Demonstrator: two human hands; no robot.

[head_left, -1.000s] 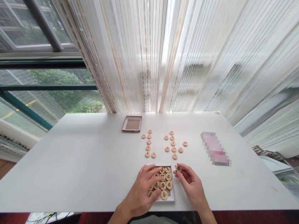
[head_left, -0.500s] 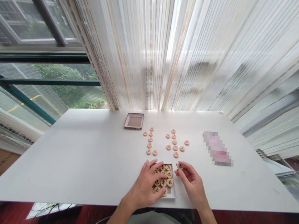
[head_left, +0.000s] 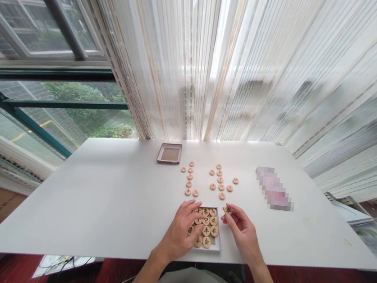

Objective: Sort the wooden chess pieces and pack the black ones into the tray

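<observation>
A shallow white tray (head_left: 217,247) near the table's front edge holds several round wooden chess discs with black characters (head_left: 208,230). My left hand (head_left: 180,229) lies over the tray's left side, fingers curled onto the discs. My right hand (head_left: 241,229) is just right of the tray and pinches one black-marked disc (head_left: 227,210) between thumb and fingertips. Farther back, several discs with red characters (head_left: 220,180) lie in two loose groups on the white table (head_left: 107,196).
A small brown box lid (head_left: 169,153) sits at the back of the table. A pink-white flat object (head_left: 273,188) lies to the right. Striped curtains hang behind the table, a window is at left, and a second surface (head_left: 369,230) adjoins at right.
My left hand has shifted slightly over the discs in the tray, uncovering a few. My right hand keeps hold of its disc beside the tray. The view has tilted a little.
</observation>
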